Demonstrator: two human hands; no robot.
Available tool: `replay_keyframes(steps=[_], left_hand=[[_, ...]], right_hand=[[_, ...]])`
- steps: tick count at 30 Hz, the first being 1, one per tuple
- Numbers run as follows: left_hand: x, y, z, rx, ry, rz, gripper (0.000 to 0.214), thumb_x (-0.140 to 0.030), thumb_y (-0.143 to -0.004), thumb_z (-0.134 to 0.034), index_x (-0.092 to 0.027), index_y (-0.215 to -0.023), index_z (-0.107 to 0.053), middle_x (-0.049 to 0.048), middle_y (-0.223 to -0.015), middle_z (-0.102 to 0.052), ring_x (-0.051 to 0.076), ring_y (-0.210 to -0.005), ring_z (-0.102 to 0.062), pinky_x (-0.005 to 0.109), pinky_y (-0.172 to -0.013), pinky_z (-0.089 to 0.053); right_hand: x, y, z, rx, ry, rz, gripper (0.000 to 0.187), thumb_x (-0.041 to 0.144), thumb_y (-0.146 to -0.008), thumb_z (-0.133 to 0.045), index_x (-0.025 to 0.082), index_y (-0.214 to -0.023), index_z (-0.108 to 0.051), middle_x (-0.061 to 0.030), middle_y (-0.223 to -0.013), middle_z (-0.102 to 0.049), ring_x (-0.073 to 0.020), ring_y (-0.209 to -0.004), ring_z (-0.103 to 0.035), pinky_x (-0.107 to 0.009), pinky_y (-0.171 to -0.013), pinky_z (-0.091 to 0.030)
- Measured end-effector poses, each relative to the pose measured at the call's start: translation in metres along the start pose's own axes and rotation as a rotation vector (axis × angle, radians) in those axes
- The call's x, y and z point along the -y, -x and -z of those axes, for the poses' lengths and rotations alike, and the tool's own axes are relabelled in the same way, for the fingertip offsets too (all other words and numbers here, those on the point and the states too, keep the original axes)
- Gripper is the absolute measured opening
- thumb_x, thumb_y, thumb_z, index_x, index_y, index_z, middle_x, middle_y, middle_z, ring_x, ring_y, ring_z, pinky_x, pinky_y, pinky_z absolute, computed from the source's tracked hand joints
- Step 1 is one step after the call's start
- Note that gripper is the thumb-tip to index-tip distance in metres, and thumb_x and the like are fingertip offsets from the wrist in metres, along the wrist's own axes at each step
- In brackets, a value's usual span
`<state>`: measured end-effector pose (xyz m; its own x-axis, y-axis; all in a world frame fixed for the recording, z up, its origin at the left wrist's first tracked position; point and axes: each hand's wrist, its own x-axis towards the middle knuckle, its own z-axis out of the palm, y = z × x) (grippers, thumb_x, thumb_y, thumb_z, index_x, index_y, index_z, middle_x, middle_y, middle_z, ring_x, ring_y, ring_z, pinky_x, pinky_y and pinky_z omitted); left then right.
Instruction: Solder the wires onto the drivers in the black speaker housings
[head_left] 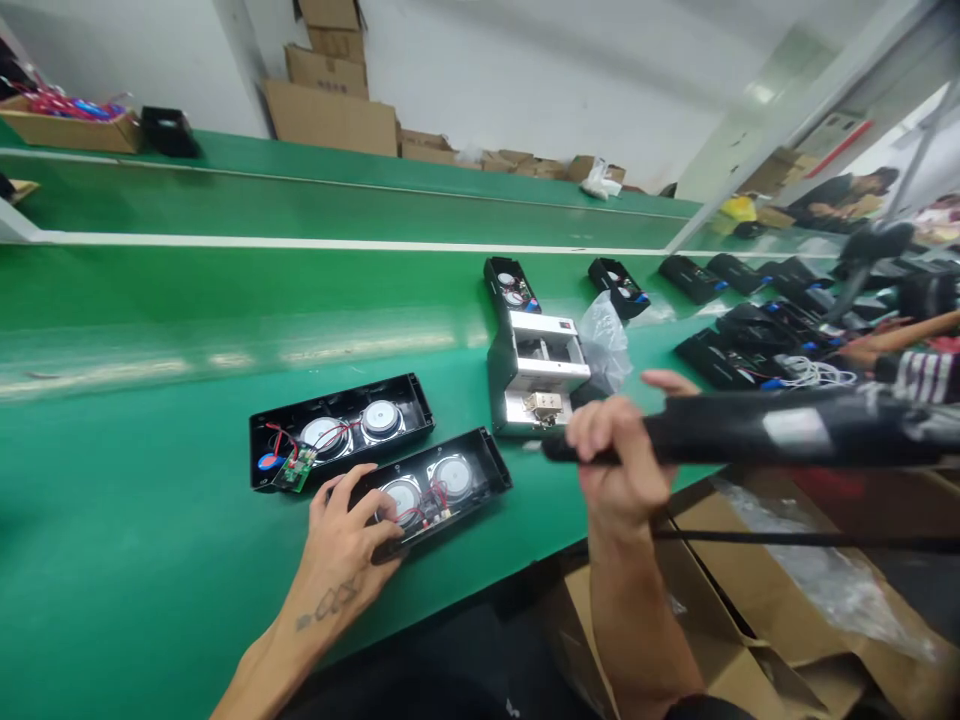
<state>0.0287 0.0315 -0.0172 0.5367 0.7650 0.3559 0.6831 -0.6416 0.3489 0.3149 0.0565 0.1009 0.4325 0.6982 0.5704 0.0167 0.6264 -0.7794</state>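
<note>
My left hand (349,535) grips the near left end of a black speaker housing (480,485), its fingers over the rim and partly inside. Two round speakers and red wires show in that housing. Just behind lies a second open speaker housing (341,400), with two speakers, a green circuit board (296,470) and a blue-and-red round part. My right hand (619,460) is wrapped around a black electric screwdriver (727,430), held roughly level above the bench edge, its tip pointing left. Near that tip stands a silver and black screw feeder (551,375).
Behind the feeder sit two more open housings (510,285); a clear plastic bag (606,340) lies beside it. Several black housings (690,280) and a co-worker's arm (907,335) are at right. Open cardboard boxes (727,600) stand below the green bench (150,560).
</note>
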Motion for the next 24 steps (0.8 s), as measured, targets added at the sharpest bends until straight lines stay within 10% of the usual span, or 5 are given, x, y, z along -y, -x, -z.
replay_keyframes(steps=[4,10,24], left_hand=[[0.003,0.0,0.0,0.032,-0.035,-0.026,0.011,-0.02,-0.075,-0.078,-0.029,-0.081,-0.078,0.0039,-0.097,-0.073,0.044,-0.133,-0.048,0.065,-0.101,-0.039],[-0.014,-0.008,0.001,0.03,0.007,0.013,0.011,-0.017,-0.074,-0.081,-0.027,-0.077,-0.077,0.004,-0.095,-0.072,0.041,-0.134,-0.049,0.062,-0.106,-0.038],[-0.031,-0.014,0.004,0.015,0.069,0.093,0.009,-0.025,-0.075,-0.087,-0.026,-0.075,-0.078,0.0034,-0.092,-0.073,0.04,-0.135,-0.051,0.064,-0.108,-0.038]], right_hand=[[-0.023,-0.051,0.014,-0.219,0.151,0.036,0.034,0.024,-0.078,-0.077,0.025,-0.104,-0.054,0.0133,-0.054,-0.053,-0.0098,-0.041,-0.048,-0.026,-0.046,-0.043],[-0.05,-0.05,0.016,-0.031,0.217,-0.04,0.031,0.03,-0.079,-0.08,0.023,-0.093,-0.053,0.0136,-0.049,-0.052,-0.0088,-0.037,-0.046,-0.027,-0.045,-0.042],[0.026,0.062,-0.048,0.4,-0.348,-0.25,0.028,0.016,-0.096,-0.06,0.032,-0.117,-0.052,0.0122,-0.059,-0.043,-0.0071,-0.041,-0.038,-0.022,-0.044,-0.04]])
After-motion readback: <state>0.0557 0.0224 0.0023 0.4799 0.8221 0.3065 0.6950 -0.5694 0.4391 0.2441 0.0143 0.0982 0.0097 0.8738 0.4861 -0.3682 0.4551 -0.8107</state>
